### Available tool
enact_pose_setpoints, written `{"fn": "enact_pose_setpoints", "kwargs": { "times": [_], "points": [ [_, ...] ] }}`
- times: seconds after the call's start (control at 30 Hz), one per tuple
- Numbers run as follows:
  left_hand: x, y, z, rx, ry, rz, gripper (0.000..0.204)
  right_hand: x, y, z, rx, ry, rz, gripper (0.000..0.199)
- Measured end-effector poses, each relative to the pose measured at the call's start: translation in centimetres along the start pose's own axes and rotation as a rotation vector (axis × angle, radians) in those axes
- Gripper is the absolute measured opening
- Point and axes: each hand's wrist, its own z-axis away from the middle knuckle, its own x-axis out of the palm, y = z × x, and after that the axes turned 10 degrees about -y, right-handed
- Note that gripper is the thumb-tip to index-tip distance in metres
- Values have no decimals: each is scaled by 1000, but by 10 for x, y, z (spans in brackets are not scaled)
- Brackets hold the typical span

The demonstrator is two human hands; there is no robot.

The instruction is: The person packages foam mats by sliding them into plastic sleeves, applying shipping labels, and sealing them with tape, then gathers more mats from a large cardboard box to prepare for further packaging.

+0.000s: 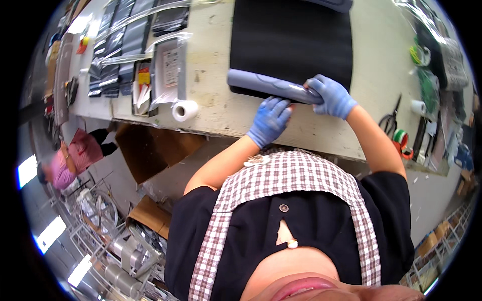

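Note:
A black mat lies spread on the table ahead of me, its near edge turned over into a blue-grey roll. My right hand, in a blue glove, is wrapped round the right end of this roll. Just below the roll's middle, my left hand wears a matching glove. Its fingers reach toward the near edge of the mat, and whether they touch it I cannot tell. The far end of the mat also curls up into a blue-grey fold.
To the left are a white roll, a grey tray and dark plastic-wrapped packs. Black scissors and tape rolls lie at the right. A cardboard box stands below the table edge; another person is at far left.

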Motion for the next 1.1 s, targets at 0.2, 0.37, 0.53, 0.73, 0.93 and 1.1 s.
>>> {"fn": "enact_pose_setpoints", "kwargs": {
  "times": [0.2, 0.37, 0.53, 0.73, 0.93, 1.1],
  "points": [
    [-24, -58, 69, -437, 255, -141, 57, 22, -1, 4, -46, 71, -18, 58],
    [-28, -68, 57, -505, 360, -88, 78, 16, -2, 5, -73, 58, 89, 59],
    [-31, -70, 43, -446, 182, -87, 78, 14, 5, 4, -133, 140, 176, 58],
    [-36, -62, 25, -317, 209, -382, 66, 64, -11, 21, 38, 635, 453, 61],
    [-37, -58, -7, -81, 25, -298, 57, 88, 4, 9, 107, 677, 510, 61],
    [-60, -72, -26, -73, -176, -107, 48, 51, 3, 6, 68, 475, 369, 42]
  ]
}}
